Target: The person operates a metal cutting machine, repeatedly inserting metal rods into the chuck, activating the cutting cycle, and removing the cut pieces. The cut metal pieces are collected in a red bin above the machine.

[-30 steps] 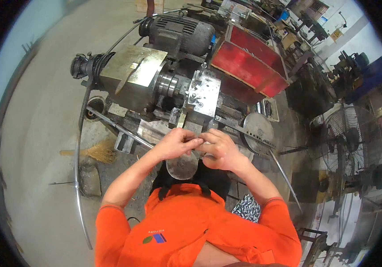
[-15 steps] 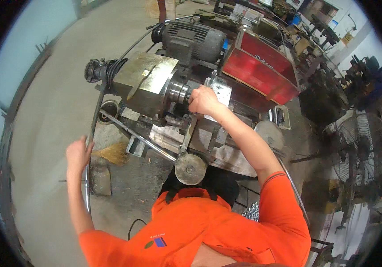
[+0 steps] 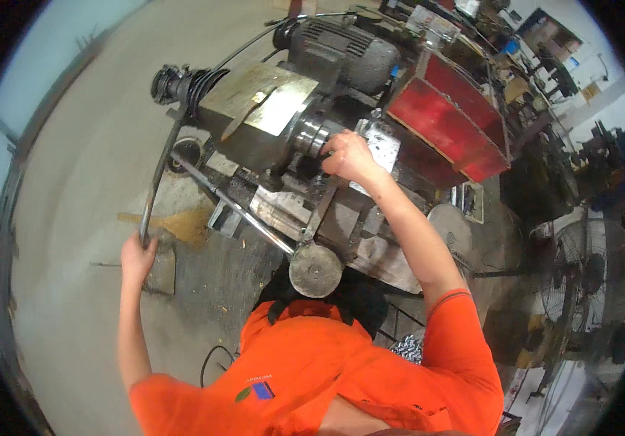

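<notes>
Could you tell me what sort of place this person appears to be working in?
Most likely a metalworking shop: a grey metal lathe-like machine with a ribbed grey electric motor, a red sheet-metal tray, and a bare concrete floor strewn with sawdust or shavings.

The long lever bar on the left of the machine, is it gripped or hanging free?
Gripped. The left hand is closed around the lower end of the lever bar, while the right hand rests at the machine's chuck.
</notes>
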